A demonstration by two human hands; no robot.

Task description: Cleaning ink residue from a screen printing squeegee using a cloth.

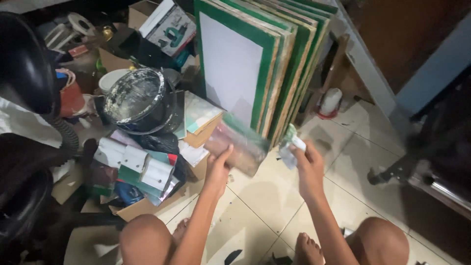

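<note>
Here your left hand (217, 164) grips a blurred flat packet (239, 145) by its edge, keeping it level, while your right hand (305, 159) pinches a crumpled white-green scrap (290, 143) beside it.

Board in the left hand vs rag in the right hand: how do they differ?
The board is flat, stiff and blurred, with reddish and green smears; the rag is crumpled, whitish with green. The board is far larger. The left hand grips the board's edge; the right hand bunches the rag. Both are held above the floor tiles.
</note>
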